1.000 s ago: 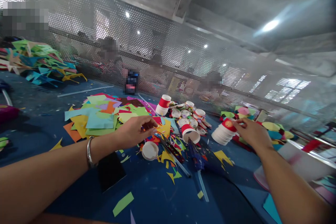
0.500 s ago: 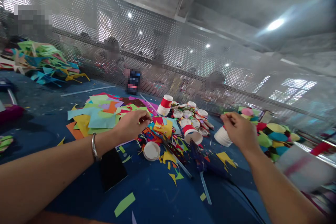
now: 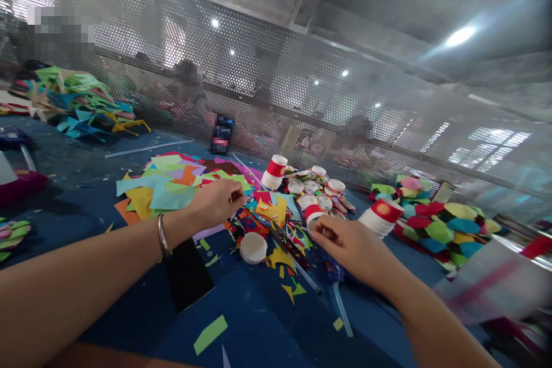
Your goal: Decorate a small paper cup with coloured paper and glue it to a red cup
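Note:
My left hand (image 3: 222, 201) is closed in a pinch above the paper pile's right edge. Whatever lies between its fingertips is too small to make out. My right hand (image 3: 351, 244) reaches in beside a red-and-white paper cup (image 3: 313, 213) lying on its side, covering part of it. Its fingers are loosely curled with a gap to the thumb, and I see nothing held. Under that hand is a dark blue glue gun (image 3: 333, 267) with a clear glue stick. Scissors (image 3: 288, 244) lie among paper scraps between the hands. A round white cup piece (image 3: 253, 248) sits nearby.
Coloured paper sheets (image 3: 172, 192) are heaped left of centre. A stack of paper cups (image 3: 382, 218) leans at right, near a colourful paper craft (image 3: 448, 227). Another cup (image 3: 275, 172) stands behind, beside several small round pieces (image 3: 310, 187). A perforated metal screen (image 3: 276, 77) backs the blue table.
My right hand has left the cup stack and moved left and down to the lying cup and glue gun. My left hand has drawn slightly back from the scraps. The view has shifted slightly.

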